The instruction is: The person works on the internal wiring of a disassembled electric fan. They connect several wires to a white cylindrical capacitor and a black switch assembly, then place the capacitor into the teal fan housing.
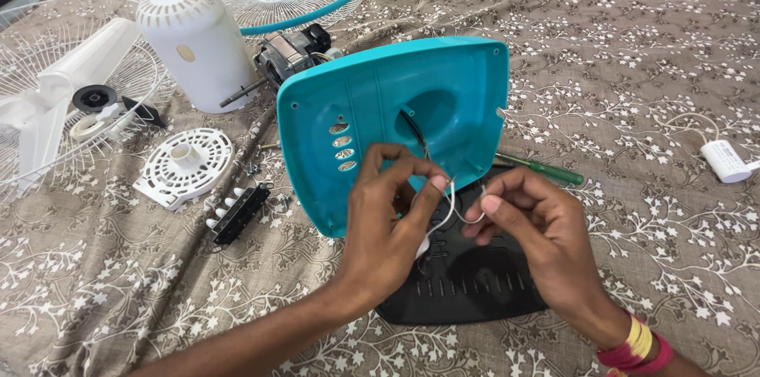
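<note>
Your left hand [388, 218] comes in from the lower left, forearm stretched across the patterned cloth [633, 68], wrist bent so the back of the hand faces you. Its fingers curl inward and pinch the thin white wire [445, 215] between thumb and fingertips. Your right hand [538, 226] enters from the lower right, bangles at the wrist, fingers bent and closed on the same wire just beside the left hand, so the wire loops between the two.

The wire sits right in front of you, over the black base plate [467, 282] and against the lower edge of the teal fan base cover [396, 119]. That cover stands tilted on its edge, hollow inner side facing you, with a row of oval slots on its left part and a dark cable in its recess. The black plate lies flat beneath both hands, with a line of short slits.

A green-handled screwdriver [546, 171] lies just behind your right hand.
</note>
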